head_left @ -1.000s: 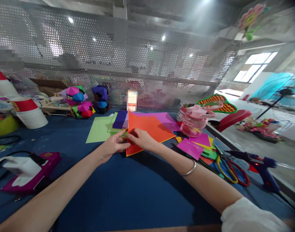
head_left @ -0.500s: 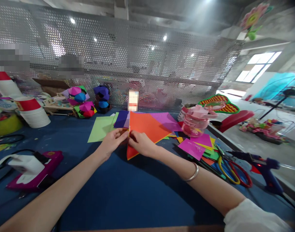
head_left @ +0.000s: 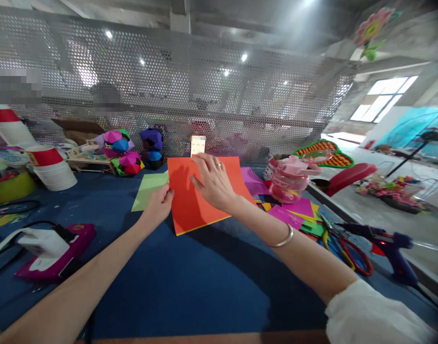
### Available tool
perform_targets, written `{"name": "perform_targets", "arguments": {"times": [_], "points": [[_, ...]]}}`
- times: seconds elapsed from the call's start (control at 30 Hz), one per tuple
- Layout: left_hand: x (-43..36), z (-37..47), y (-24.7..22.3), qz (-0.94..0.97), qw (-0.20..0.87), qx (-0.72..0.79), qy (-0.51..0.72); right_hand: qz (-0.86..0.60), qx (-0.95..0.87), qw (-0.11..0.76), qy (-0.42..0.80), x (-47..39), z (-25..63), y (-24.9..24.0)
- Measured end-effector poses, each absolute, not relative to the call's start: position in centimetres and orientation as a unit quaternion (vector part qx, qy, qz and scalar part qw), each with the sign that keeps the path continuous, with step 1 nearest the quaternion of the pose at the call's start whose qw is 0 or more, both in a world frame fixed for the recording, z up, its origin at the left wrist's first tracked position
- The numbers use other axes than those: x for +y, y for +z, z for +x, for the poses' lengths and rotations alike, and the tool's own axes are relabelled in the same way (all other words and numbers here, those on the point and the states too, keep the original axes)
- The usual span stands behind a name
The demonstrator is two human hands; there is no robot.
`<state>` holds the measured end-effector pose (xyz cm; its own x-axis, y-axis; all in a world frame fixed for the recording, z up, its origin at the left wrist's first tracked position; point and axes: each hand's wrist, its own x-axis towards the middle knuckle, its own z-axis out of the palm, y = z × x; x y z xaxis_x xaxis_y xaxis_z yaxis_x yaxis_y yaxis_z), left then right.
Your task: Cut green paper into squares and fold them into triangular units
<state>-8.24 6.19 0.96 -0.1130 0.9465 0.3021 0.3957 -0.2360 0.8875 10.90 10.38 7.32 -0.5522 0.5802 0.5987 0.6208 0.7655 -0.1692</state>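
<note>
An orange sheet of paper (head_left: 186,205) with a yellow layer along its lower edge is raised above the blue table. My left hand (head_left: 160,200) pinches its left edge between thumb and fingers. Over the sheet's middle hovers my right hand (head_left: 213,184), fingers stretched and palm toward the paper; whether it touches cannot be told. A light green sheet (head_left: 147,191) lies behind my left hand, and purple paper (head_left: 253,181) shows to the right of the orange sheet.
Right: paper scraps (head_left: 301,209), scissors (head_left: 355,258), a glue gun (head_left: 387,243) and a pink pot-like container (head_left: 292,179). Left: a purple power strip (head_left: 79,239), paper cups (head_left: 52,167) and folded paper shapes (head_left: 122,148). A lit phone (head_left: 198,145) stands behind the sheet.
The orange sheet has turned to lie broader toward me, its left edge shifting left. My left hand moved slightly left with it. My right hand let go, rose and opened over the sheet.
</note>
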Motion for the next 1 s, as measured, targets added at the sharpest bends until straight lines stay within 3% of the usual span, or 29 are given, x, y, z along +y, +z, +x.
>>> {"name": "perform_targets", "arguments": {"times": [0.1,0.53,1.0], "points": [[6.2,-8.2,1.1,0.638,0.234,0.546,0.49,-0.353,-0.876,0.314,-0.092,12.4,9.9,8.8],[5.7,-10.5,2.1,0.677,-0.016,0.664,0.317,-0.356,-0.895,0.248,-0.103,16.5,5.8,8.9],[6.3,-10.7,0.3,0.721,-0.068,0.662,0.192,-0.422,-0.893,0.139,-0.068,20.3,4.0,2.6]]}}
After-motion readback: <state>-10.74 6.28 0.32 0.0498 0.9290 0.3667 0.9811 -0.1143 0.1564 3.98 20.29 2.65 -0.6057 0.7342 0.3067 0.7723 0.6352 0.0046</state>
